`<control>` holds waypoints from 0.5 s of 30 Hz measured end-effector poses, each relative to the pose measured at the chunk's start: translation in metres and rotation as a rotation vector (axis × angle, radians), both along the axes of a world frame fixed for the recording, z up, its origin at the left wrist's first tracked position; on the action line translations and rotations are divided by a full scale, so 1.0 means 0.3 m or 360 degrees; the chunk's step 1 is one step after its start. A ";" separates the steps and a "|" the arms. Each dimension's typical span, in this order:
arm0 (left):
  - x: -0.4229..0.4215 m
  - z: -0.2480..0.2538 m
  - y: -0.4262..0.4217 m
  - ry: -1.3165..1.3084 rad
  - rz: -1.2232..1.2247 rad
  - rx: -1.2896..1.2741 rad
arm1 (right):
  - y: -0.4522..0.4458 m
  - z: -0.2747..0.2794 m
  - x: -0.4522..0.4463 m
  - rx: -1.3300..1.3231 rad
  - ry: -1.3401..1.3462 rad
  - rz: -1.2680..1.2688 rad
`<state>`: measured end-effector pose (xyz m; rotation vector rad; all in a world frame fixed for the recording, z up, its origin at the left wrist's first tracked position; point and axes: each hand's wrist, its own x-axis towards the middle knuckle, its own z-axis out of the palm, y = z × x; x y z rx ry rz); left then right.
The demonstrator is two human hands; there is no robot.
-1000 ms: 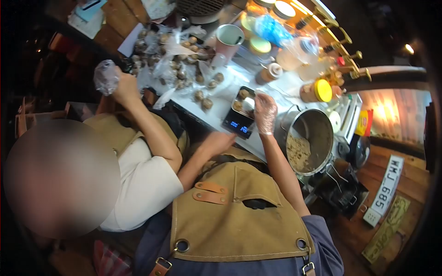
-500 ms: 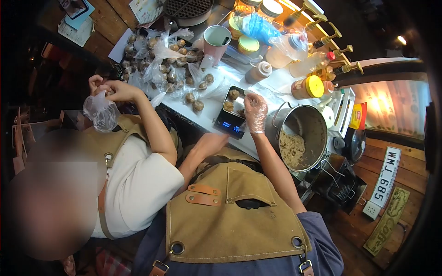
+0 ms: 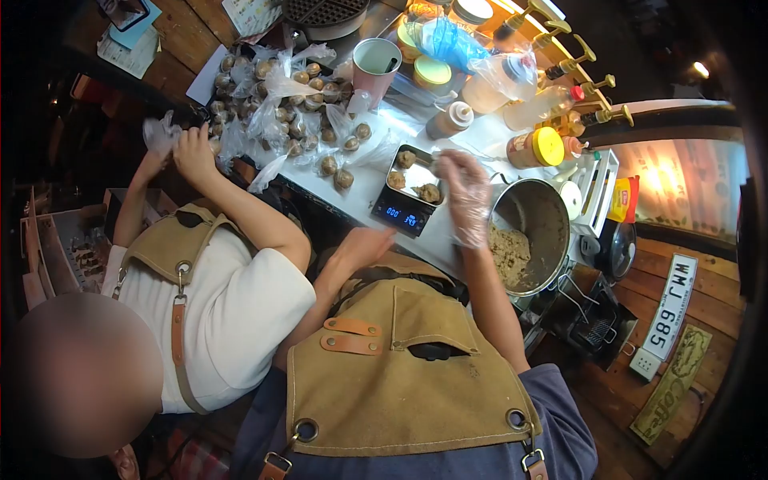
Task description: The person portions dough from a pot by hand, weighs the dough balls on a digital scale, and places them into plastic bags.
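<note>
My right hand [image 3: 466,190], in a clear plastic glove, hangs between the metal tray and the large steel pot [image 3: 552,232]. Motion smears its fingers, so their grip is unclear. Several brown dough-like lumps lie in the tray [image 3: 416,201], one lump [image 3: 430,193] nearest my hand. Under the tray is a black digital scale [image 3: 382,216] with lit blue digits. My bare left hand [image 3: 368,246] is by the scale's front corner at the table edge, fingers stretched out with nothing visible in them. Pale crumbly mixture [image 3: 509,254] sits in the pot.
At left, a co-worker's hands [image 3: 194,156] handle a clear plastic bag [image 3: 161,134]. Several bagged brown balls [image 3: 304,100] cover the table's left side. A pink cup [image 3: 376,76], a squeeze bottle [image 3: 450,120] and a yellow-lidded jar [image 3: 538,150] stand behind the scale.
My right hand has moved off the tray to the right, uncovering the lump there. The co-worker's hands and bag have shifted up toward the bagged balls. My left hand has hardly moved.
</note>
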<state>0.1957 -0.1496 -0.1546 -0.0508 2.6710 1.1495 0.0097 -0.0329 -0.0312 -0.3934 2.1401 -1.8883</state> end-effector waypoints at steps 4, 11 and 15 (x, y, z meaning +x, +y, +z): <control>-0.007 -0.010 -0.001 0.0025 -0.0031 0.0014 | 0.187 0.175 -0.034 -0.0058 0.0011 -0.0267; 0.024 -0.053 -0.028 -0.0074 0.0207 0.0259 | 0.564 0.047 -0.005 0.0530 0.0213 -0.0458; 0.100 0.001 -0.059 -0.0217 0.0577 0.0432 | 0.685 0.035 0.109 0.1374 0.0953 -0.0251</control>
